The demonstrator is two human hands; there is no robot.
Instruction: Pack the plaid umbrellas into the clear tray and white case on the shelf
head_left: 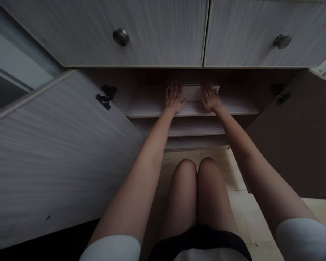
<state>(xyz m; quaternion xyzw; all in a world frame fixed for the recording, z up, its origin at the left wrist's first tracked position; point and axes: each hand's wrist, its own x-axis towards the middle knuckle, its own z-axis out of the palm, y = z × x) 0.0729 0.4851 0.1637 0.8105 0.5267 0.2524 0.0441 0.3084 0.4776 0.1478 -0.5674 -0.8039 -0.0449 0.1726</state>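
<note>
A pale box (191, 93) sits on the upper shelf (149, 107) inside the cabinet, its front face toward me. My left hand (175, 98) lies against the left end of its front, fingers stretched out and thumb apart. Against the right end rests my right hand (210, 97), also with straight fingers and a flat palm. Neither hand is wrapped around the box. The back of the box fades into the dark interior.
The left door (62, 156) and right door (296, 137) stand swung outward on dark hinges (104, 101). Above are two drawer fronts with round knobs (121, 37). Lower shelves (195, 127) lie beneath, with my knees (186, 177) just in front, over the tiled floor (240, 206).
</note>
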